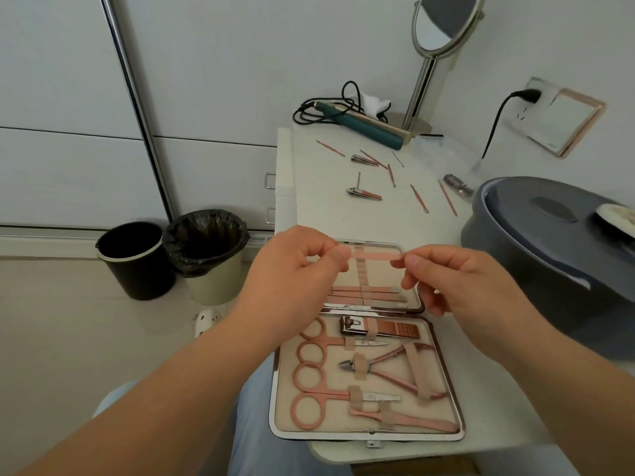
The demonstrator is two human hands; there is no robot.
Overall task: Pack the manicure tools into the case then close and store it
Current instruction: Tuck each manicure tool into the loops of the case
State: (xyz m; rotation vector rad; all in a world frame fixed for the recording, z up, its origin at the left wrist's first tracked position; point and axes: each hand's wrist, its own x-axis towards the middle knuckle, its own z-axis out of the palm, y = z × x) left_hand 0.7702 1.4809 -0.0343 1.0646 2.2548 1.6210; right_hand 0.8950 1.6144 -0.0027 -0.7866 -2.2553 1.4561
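Observation:
The manicure case lies open on the white table near its front edge. Its near half holds pink scissors, a nipper and a large clipper under elastic straps. The far half holds a few thin tools. My left hand and my right hand pinch the two ends of a flat pink nail file, level above the far half. Loose tools lie farther back: two nail clippers and several thin pink sticks.
A grey lidded tub stands at the right, close to my right hand. At the back are a green hair iron with its cable and a standing mirror. Two waste bins stand on the floor to the left.

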